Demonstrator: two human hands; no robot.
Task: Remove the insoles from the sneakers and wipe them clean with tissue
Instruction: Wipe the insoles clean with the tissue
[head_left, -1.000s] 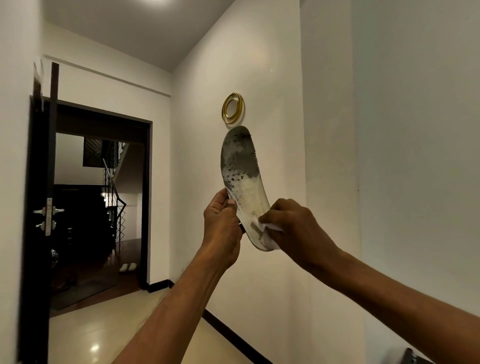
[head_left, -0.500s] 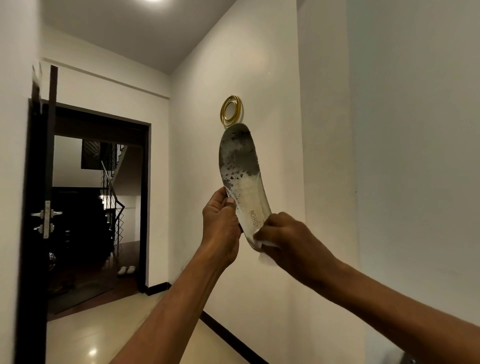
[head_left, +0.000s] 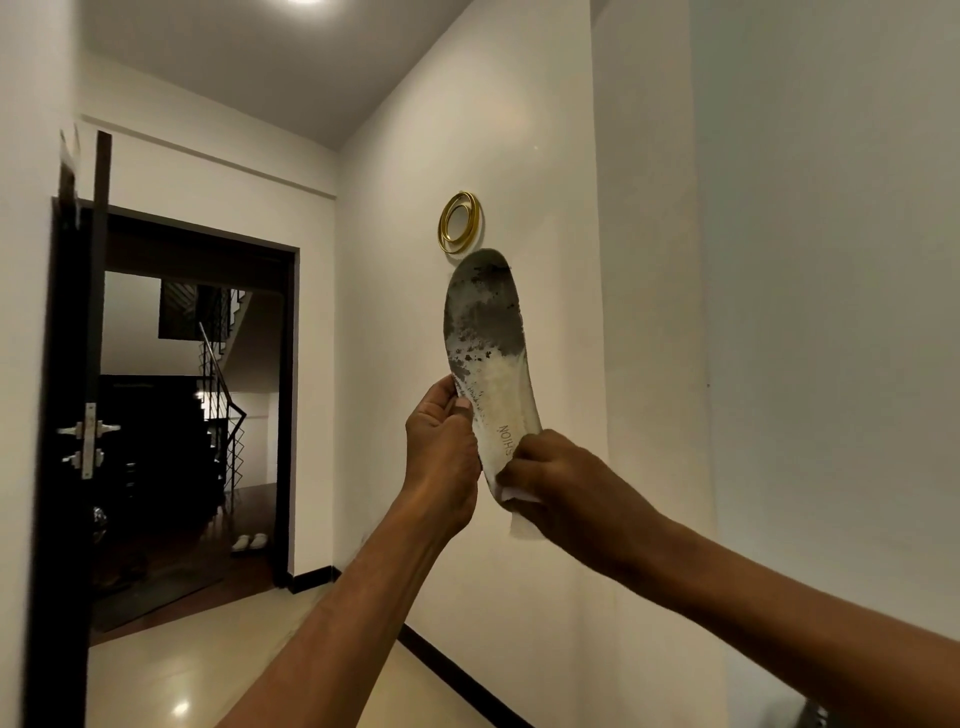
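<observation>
Left of the left hand (head_left: 441, 441), open air runs along the hallway to the dark doorway (head_left: 197, 415) and its open door (head_left: 72, 364). Under both hands the way is free down to the floor (head_left: 208, 675). Behind the right hand (head_left: 561, 483), which pinches tissue (head_left: 522, 522), the wall (head_left: 519, 130) blocks the way. A gold ring (head_left: 460, 222) on it sits just above the held insole (head_left: 488, 338).

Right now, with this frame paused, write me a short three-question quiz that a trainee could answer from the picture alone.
1. True or false: the left hand grips the insole at its side edge.
2. Which part of the insole is dark with grime? A) the upper end, B) the lower end, C) no part.
3. Fill in: the right hand pinches a white ____ against the insole's lower end.
Key: 1 true; 2 A; 3 tissue.
</observation>
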